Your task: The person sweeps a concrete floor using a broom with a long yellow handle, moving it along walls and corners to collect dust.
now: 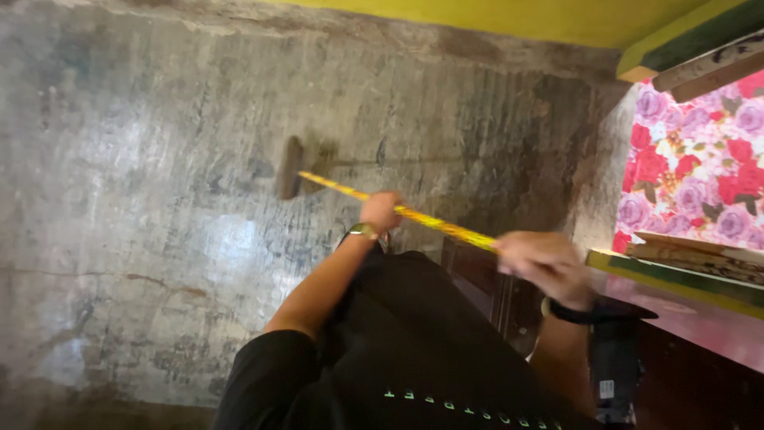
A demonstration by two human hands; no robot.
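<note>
On the grey, worn concrete floor (143,239) ahead of you rests the head of a broom or mop (290,167): a dark brown, blurred block, standing narrow from this angle. Its handle (446,227) is a thin stick wrapped in a yellow pattern with small red and orange marks. It slopes from the head, lower left to upper right across the view, and ends under your right hand.

Your left hand (380,211) sits about midway along the handle, fingers curled shut around it, knuckles toward the camera. A watch with a pale face (362,231) is on that wrist. Your right hand (545,263) holds the upper end, fingers wrapped over the stick; a black band (569,312) circles that wrist. Both hands are somewhat motion-blurred, so finer finger detail cannot be read.

Floor surface: mottled grey with darker streaks, a glossy reflection left of centre, a faint crack running across lower left.

To your right, a dark reddish wooden surface (700,326), and above it a cloth with pink, red and purple flowers (700,167). A yellow wall (517,16) runs along the far edge.
</note>
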